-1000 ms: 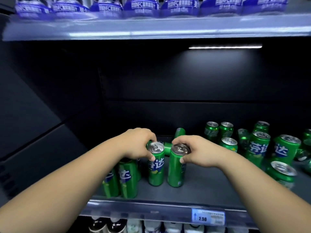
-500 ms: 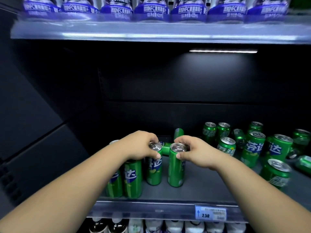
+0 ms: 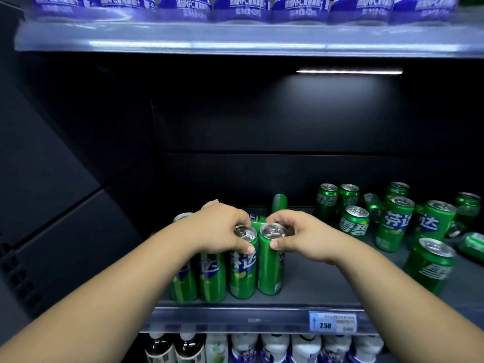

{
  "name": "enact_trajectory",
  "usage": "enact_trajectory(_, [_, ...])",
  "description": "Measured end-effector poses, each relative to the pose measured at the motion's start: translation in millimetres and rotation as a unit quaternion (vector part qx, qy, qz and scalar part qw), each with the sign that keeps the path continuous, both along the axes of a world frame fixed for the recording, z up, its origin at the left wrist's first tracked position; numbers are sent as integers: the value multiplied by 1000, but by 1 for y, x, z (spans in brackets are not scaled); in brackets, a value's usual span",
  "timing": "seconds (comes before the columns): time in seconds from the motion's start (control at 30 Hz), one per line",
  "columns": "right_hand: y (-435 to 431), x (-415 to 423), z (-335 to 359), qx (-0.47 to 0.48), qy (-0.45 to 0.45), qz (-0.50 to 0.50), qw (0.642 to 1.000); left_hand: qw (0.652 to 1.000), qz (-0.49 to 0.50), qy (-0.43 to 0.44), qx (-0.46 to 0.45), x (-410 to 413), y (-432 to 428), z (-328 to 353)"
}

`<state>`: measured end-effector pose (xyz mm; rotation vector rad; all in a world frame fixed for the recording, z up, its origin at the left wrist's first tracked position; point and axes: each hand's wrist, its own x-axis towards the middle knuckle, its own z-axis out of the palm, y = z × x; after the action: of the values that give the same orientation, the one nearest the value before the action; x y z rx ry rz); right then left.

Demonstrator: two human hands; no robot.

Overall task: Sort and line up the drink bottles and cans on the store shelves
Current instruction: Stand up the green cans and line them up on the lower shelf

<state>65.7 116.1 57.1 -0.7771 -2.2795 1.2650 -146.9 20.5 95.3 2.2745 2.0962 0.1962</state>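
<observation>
The left hand (image 3: 222, 231) lies over the top of the left can (image 3: 242, 273). Its thumb is on the near side just under the rim and its fingers are curled round the far side, so it pinches the can at the lid. The right hand (image 3: 301, 237) grips the right can (image 3: 269, 268) the same way, with the thumb tip on the near rim and the fingers arched over the back. Both cans stand upright side by side, touching or nearly so, near the front edge of the shelf (image 3: 327, 289) and towards its left end. The two thumbs are almost meeting between the lids. Just left of the left can, two more cans (image 3: 212, 279) stand upright under the left wrist, making a row of four along the front edge. Behind the hands a tilted can (image 3: 279, 203) pokes up; how it rests is hidden. The right half of the shelf carries loose cans (image 3: 398, 221), well apart from the row, most upright and a few on their sides near the back and right edge. A price tag (image 3: 332, 321) reading 2.50 sits on the front rail below the right forearm. Blue-labelled bottles (image 3: 241, 6) line the shelf above, and bottle tops (image 3: 275, 347) show on the shelf below.
</observation>
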Motion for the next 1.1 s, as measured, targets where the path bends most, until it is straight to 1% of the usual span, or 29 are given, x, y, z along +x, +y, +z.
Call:
enact_trajectory(0.23, [-9,2,-1,-50,22,32,998,999,-19,-35,-11,-2,-11,-1])
enact_trajectory(0.37, [-10,7,0,-82,31,62,994,999,-25,-28,-5,-2,-14,-2])
enact_trajectory(0.43, [-11,8,2,-85,32,58,994,999,-24,-35,-1,-2,-15,-1])
enact_trajectory(0.57, [-17,5,1,-43,12,-11,999,996,-13,-84,8,-5,-14,-2])
enact_trajectory(0.63, [-19,1,0,3,-10,-44,999,995,-14,-94,3,-5,-13,-2])
enact_trajectory(0.67, [-19,0,1,42,-32,-55,997,996,-14,-91,0,-5,-13,-1])
enact_trajectory(0.73, [-17,1,6,101,-69,-52,991,996,-13,-84,-1,-5,-13,0])
enact_trajectory(0.77, [-16,2,8,100,-71,-38,992,997,-12,-82,-1,-4,-13,0])
enact_trajectory(0.87, [-15,1,9,12,-24,16,1000,996,-12,-85,-3,-5,-13,-1])
enact_trajectory(1.1, [-16,-1,8,-42,7,5,999,995,-14,-101,3,-5,-14,-2])
